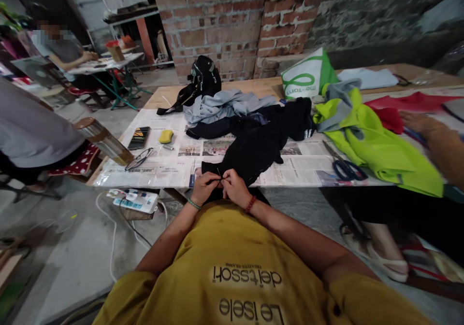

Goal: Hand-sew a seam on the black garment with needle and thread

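A black garment (250,148) lies crumpled over the table, and its near edge comes up between my two hands. My left hand (205,189), with a green bracelet at the wrist, is closed in a pinch on that edge. Close beside it, my right hand (237,188), wearing a red bead bracelet, also pinches the cloth with bent fingers. A thin pale sliver like a needle (218,171) shows at the fingertips; which hand has it I cannot tell.
Newspaper (170,168) covers the table. On it lie scissors (348,168), glasses (139,159), a yellow sponge (166,136), a steel flask (105,141), grey cloth (228,105) and a neon-yellow garment (380,141). A co-worker's arm (435,141) reaches in at right. Below hangs a power strip (136,200).
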Demonstrator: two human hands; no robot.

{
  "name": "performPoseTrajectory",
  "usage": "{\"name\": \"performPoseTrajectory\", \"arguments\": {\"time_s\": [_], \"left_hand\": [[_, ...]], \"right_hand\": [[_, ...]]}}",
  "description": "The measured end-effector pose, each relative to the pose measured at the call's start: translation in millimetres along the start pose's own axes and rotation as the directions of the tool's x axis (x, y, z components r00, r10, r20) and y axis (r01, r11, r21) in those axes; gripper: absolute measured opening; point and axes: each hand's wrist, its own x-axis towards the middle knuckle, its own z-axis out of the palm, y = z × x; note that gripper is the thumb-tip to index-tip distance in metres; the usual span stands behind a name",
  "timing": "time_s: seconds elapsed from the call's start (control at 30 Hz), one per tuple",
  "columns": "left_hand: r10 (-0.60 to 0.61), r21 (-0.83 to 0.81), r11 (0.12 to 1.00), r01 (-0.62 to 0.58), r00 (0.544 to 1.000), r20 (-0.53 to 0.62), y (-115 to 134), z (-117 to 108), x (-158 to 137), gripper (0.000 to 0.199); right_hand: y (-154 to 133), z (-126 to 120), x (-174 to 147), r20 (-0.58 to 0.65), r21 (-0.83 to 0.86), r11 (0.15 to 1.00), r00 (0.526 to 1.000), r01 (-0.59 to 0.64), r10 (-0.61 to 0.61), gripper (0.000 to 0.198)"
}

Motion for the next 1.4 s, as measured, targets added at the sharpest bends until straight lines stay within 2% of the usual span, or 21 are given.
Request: {"name": "performPoseTrajectory", "arguments": {"time_s": [0.13, 0.2, 0.23, 0.3, 0.37, 0.4, 0.53, 0.63, 0.73, 0.87, 0.97, 1.07, 1.2, 1.4], "left_hand": [[-0.033, -0.01, 0.999, 0.032, 0.997, -0.067, -1.2, -1.7, 1.0, 0.013], [-0.055, -0.023, 0.998, 0.052, 0.993, -0.108, -1.0, -2.6, 1.6, 0.012], [-0.058, -0.033, 0.998, 0.054, 0.991, -0.122, -0.8, -2.7, 1.9, 0.011], [-0.048, -0.059, 0.997, 0.041, 0.99, -0.135, -0.5, -2.3, 2.0, 0.011], [-0.027, -0.083, 0.996, 0.016, 0.991, -0.134, -0.2, -1.5, 2.0, 0.012], [-0.016, -0.09, 0.996, 0.004, 0.991, -0.132, 0.0, -1.0, 1.9, 0.012], [0.012, -0.073, 0.997, -0.02, 0.994, -0.105, 0.3, -0.7, 2.1, 0.015], [0.015, -0.042, 0.999, -0.019, 0.997, -0.079, 0.6, -0.9, 2.5, 0.016], [-0.005, -0.033, 0.999, 0.003, 0.998, -0.066, 1.0, -0.4, 3.0, 0.016], [-0.115, -0.038, 0.993, 0.113, 0.99, -0.08, 0.9, 0.8, 4.7, 0.011], [-0.2, -0.048, 0.979, 0.196, 0.975, -0.094, 0.7, 0.7, 6.2, 0.016], [-0.274, -0.047, 0.961, 0.271, 0.958, -0.08, 1.2, -0.9, 7.2, 0.016], [-0.306, -0.04, 0.952, 0.303, 0.949, -0.076, 2.8, -3.4, 7.9, 0.016], [-0.326, -0.052, 0.945, 0.324, 0.945, -0.037, 4.5, -4.7, 10.0, 0.019]], "right_hand": [[-4.1, -9.1, -4.6, 0.026, -0.112, 0.993, 0.999, 0.026, -0.023, 0.009], [-6.5, -18.4, -6.4, -0.045, -0.19, 0.977, 0.993, 0.099, -0.11, 0.014], [-7.9, -23.8, -6.0, -0.115, -0.233, 0.961, 0.977, 0.15, -0.181, 0.015], [-11.4, -34.6, -1.4, -0.252, -0.335, 0.908, 0.905, 0.251, -0.343, 0.016], [-15.0, -42.8, 7.5, -0.283, -0.441, 0.843, 0.844, 0.308, -0.456, 0.018], [-16.5, -45.1, 12.7, -0.251, -0.48, 0.819, 0.845, 0.314, -0.471, 0.019], [-18.6, -40.5, 29.4, -0.007, -0.528, 0.807, 0.949, 0.264, -0.315, 0.027], [-16.6, -31.3, 32.8, 0.076, -0.454, 0.854, 0.966, 0.255, -0.248, 0.021], [-14.5, -26.5, 31.6, 0.065, -0.316, 0.915, 0.968, 0.25, -0.243, 0.012], [-13.7, -24.3, 30.3, -0.002, -0.162, 0.969, 0.982, 0.185, -0.187, 0.01], [-13.9, -21.3, 31.2, -0.063, -0.067, 0.989, 0.988, 0.135, -0.139, 0.009], [-13.0, -17.4, 33.8, -0.109, 0.059, 0.994, 0.99, 0.091, -0.085, 0.009], [-9.2, -14.4, 39.1, -0.107, 0.253, 0.967, 0.994, 0.014, 0.013, 0.011], [-5.7, -16.1, 43.1, -0.077, 0.366, 0.929, 0.994, -0.049, 0.083, 0.017]]}}
